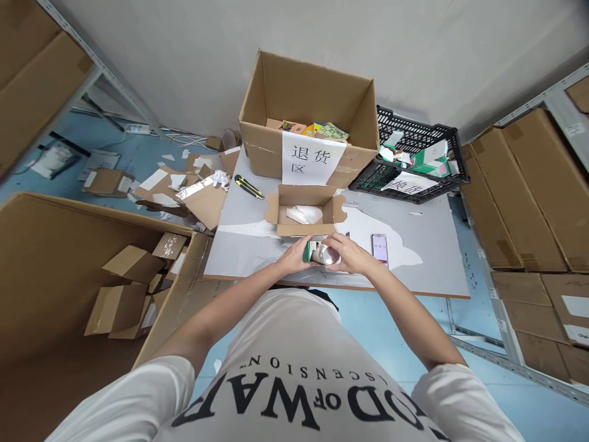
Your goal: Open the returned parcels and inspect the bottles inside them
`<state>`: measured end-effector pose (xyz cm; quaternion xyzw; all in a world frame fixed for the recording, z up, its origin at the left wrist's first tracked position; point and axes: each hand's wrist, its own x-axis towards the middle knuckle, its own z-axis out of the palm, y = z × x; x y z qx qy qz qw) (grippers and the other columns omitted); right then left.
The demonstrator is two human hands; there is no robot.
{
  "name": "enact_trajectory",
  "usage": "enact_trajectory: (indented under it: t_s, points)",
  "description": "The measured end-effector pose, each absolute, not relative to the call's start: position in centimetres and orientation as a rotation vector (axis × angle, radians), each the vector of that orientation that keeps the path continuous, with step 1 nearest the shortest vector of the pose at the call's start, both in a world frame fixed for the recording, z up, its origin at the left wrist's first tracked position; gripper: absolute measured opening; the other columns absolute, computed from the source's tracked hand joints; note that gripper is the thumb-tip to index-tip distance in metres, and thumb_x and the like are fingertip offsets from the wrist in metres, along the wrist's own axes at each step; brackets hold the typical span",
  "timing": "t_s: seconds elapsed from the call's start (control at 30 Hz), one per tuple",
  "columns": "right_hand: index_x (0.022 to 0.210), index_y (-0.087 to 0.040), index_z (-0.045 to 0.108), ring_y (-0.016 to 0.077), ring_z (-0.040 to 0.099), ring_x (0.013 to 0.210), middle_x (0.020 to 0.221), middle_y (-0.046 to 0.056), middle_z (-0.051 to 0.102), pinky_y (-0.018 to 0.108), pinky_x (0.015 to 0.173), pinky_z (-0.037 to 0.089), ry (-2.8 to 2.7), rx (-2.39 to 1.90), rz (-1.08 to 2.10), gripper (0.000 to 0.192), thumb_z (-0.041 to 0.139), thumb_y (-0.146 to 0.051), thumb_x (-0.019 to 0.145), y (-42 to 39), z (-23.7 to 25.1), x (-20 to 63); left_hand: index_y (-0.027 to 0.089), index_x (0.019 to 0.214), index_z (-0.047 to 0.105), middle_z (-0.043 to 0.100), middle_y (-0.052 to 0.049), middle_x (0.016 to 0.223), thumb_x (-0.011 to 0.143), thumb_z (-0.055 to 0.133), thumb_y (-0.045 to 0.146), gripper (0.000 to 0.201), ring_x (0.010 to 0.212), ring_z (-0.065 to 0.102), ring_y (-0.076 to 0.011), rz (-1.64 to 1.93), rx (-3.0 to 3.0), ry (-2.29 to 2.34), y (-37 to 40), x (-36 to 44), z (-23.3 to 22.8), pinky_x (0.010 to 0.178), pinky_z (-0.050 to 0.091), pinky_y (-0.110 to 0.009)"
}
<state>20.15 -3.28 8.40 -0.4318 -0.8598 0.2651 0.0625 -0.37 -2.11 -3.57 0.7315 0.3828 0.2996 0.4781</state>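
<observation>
At the front edge of the table, my left hand [293, 256] is closed around a small green and white box [307, 251]. My right hand [348, 253] grips a round jar with a shiny silver top [328, 255], which lies against the box's side. Whether the jar is partly inside the box I cannot tell. Just beyond both hands stands an open brown carton [307, 230] with its end flaps spread and crumpled white paper [304, 214] inside.
Behind the carton stands a large cardboard box [260, 147] with colourful packages. A black crate [416, 126] of green-white boxes is right of it. A yellow-black utility knife [249, 186] and a phone [380, 248] lie on the table [427, 270]. A big bin [92, 215] of cartons is left.
</observation>
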Motion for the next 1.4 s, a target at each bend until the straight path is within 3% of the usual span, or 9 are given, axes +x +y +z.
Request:
enact_trajectory:
  t_s: [0.23, 0.47, 0.6, 0.77, 0.93, 1.13, 1.4]
  points:
    - [0.113, -0.018, 0.057, 0.0252, 0.055, 0.091, 0.102, 0.009, 0.055, 0.035, 0.076, 0.046, -2.810, -1.252, 0.684, 0.058, 0.082, -0.030, 0.062, -2.0, 8.2, 19.6, 0.021, 0.134, 0.039, 0.052, -0.013, 0.132, 0.056, 0.081, 0.031, 0.089, 0.122, 0.051, -0.0320, 0.739, 1.805, 0.925, -2.0, -0.5, -3.8, 0.102, 0.040, -0.048]
    - [0.108, -0.017, 0.063, 0.0265, 0.054, 0.089, 0.097, 0.010, 0.056, 0.035, 0.074, 0.044, -2.919, -1.356, 0.556, 0.058, 0.084, -0.039, 0.060, -0.7, 7.4, 18.5, 0.020, 0.137, 0.033, 0.048, -0.012, 0.136, 0.059, 0.073, 0.016, 0.088, 0.123, 0.049, -0.0299, 0.709, 1.841, 0.984, -1.9, -0.7, -4.8, 0.102, 0.042, -0.045]
    - [0.114, -0.018, 0.062, 0.0284, 0.052, 0.098, 0.107, 0.013, 0.055, 0.038, 0.080, 0.044, -2.913, -1.354, 0.585, 0.059, 0.080, -0.044, 0.064, -0.3, 6.6, 19.0, 0.019, 0.138, 0.032, 0.048, -0.013, 0.135, 0.062, 0.074, 0.020, 0.087, 0.121, 0.050, -0.0294, 0.695, 1.850, 1.002, -1.8, -0.9, -5.1, 0.101, 0.043, -0.044]
    - [0.123, -0.025, 0.060, 0.0299, 0.043, 0.117, 0.134, 0.014, 0.043, 0.044, 0.092, 0.039, -2.902, -1.330, 0.522, 0.035, 0.055, -0.031, 0.089, -0.3, 5.5, 19.8, 0.018, 0.140, 0.029, 0.046, -0.015, 0.137, 0.066, 0.075, 0.030, 0.089, 0.122, 0.050, -0.0300, 0.719, 1.857, 0.935, -1.6, -1.0, -5.2, 0.099, 0.044, -0.045]
    - [0.122, -0.024, 0.060, 0.0301, 0.044, 0.114, 0.144, 0.013, 0.037, 0.045, 0.090, 0.039, -3.015, -1.354, 0.439, 0.034, 0.054, -0.024, 0.089, -0.6, 4.6, 19.1, 0.019, 0.142, 0.027, 0.044, -0.016, 0.140, 0.063, 0.079, 0.028, 0.095, 0.126, 0.047, -0.0309, 0.704, 1.866, 0.876, -1.6, -0.7, -5.3, 0.102, 0.042, -0.047]
    - [0.119, -0.024, 0.062, 0.0292, 0.046, 0.110, 0.141, 0.012, 0.042, 0.043, 0.086, 0.040, -2.993, -1.394, 0.321, 0.032, 0.052, -0.022, 0.089, -0.9, 3.4, 18.0, 0.019, 0.143, 0.025, 0.040, -0.016, 0.144, 0.063, 0.078, 0.026, 0.096, 0.130, 0.043, -0.0307, 0.756, 1.846, 0.851, -1.6, -0.7, -5.6, 0.106, 0.038, -0.048]
    - [0.124, -0.027, 0.058, 0.0253, 0.054, 0.107, 0.128, 0.009, 0.057, 0.043, 0.089, 0.045, -2.680, -1.288, 0.426, 0.033, 0.046, -0.024, 0.093, -2.0, 1.7, 19.6, 0.019, 0.138, 0.033, 0.049, -0.014, 0.135, 0.065, 0.075, 0.023, 0.084, 0.124, 0.049, -0.0295, 0.721, 1.896, 0.872, -1.4, -0.8, -4.9, 0.102, 0.042, -0.047]
